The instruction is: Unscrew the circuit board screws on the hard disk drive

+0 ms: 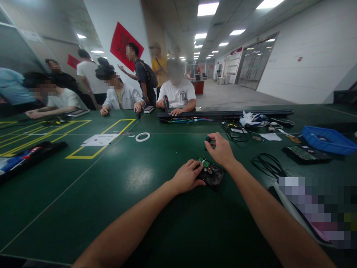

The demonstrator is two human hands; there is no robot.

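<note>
A dark hard drive with a green circuit board (213,175) lies on the green table mat (125,208) in front of me. My left hand (188,175) grips its left side, fingers over the top edge and thumb along the lower edge. Above the drive's far end, my right hand (220,149) pinches the dark handle of a small screwdriver (208,140). The thin shaft points down at the circuit board; whether its tip touches a screw is too small to tell.
To the right are black cables (267,165), another drive (306,153) and a blue tray (327,139). A white tape ring (142,137) lies left of centre. Across the table, a person in white holds a power drill (166,101) beside long black rails (225,114).
</note>
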